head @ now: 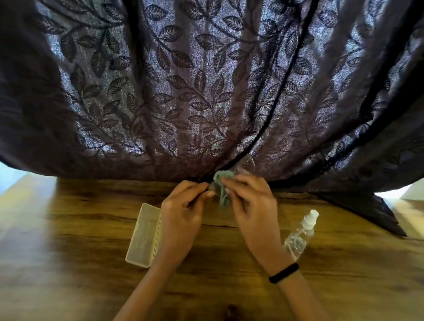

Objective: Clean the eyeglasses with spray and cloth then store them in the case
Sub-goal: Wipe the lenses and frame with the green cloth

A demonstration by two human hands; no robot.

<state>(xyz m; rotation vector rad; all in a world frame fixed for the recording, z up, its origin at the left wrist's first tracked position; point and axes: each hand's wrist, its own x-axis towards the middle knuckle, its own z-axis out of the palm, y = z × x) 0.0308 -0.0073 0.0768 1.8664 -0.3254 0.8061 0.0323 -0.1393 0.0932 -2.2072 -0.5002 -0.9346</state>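
Two hands at frame centre: left hand (184, 204) pinches the eyeglasses (243, 167) at the frame; right hand (250, 198) grips the green cloth (223, 178) against a lens. Glasses look light, thin, fragile, slippery; hold by rim, not lens. Case (144, 234) lies lower left.

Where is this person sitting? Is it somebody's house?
Probably a room at home, though I can't be sure. A wooden table stands against a dark leaf-patterned curtain with daylight behind it, and a spray bottle and glasses case lie on the table.
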